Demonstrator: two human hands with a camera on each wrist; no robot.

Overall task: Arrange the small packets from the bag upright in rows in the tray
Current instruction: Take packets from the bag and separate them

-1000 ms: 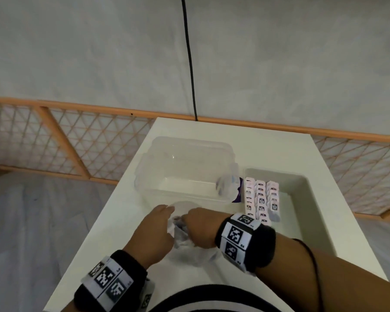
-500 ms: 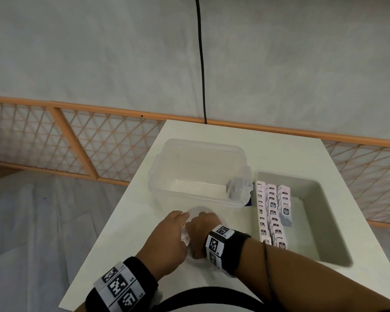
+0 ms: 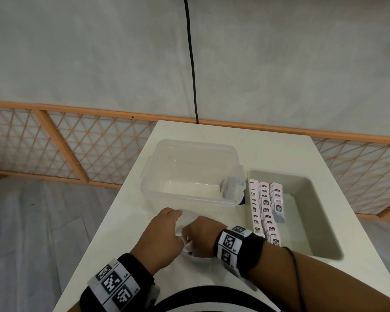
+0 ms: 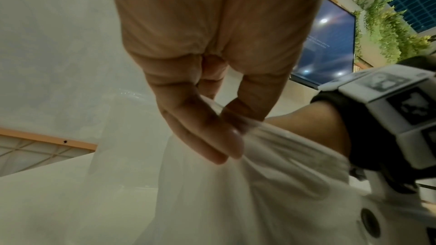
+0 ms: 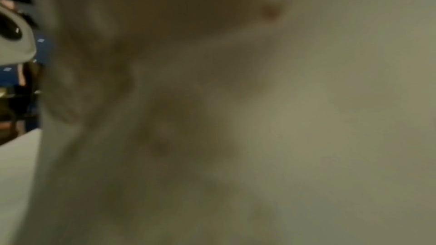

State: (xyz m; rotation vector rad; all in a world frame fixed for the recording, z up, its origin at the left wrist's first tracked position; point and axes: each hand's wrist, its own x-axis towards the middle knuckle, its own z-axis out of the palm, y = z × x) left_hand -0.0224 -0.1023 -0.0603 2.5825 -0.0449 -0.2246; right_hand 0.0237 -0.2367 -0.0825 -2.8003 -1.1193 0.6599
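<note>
A thin clear plastic bag (image 3: 188, 218) lies on the white table near its front edge, between my two hands. My left hand (image 3: 164, 230) pinches the bag's rim (image 4: 245, 128) between thumb and fingers (image 4: 212, 137). My right hand (image 3: 200, 233) is bent down into the bag's mouth, its fingers hidden; film drapes over that wrist (image 4: 313, 118). The right wrist view is only blurred film (image 5: 235, 118). To the right, the grey tray (image 3: 313, 212) holds three rows of upright pink-white packets (image 3: 266, 210) along its left side.
An empty clear plastic container (image 3: 193, 174) stands just behind my hands, touching the tray's left rim. A small dark object (image 3: 242, 200) sits between container and tray. An orange lattice fence (image 3: 88, 149) and a hanging black cable (image 3: 190, 59) are behind the table (image 3: 279, 149).
Both hands stay at the bag's mouth. The right hand has turned and gone a little deeper into the film. The packets in the tray have not moved.
</note>
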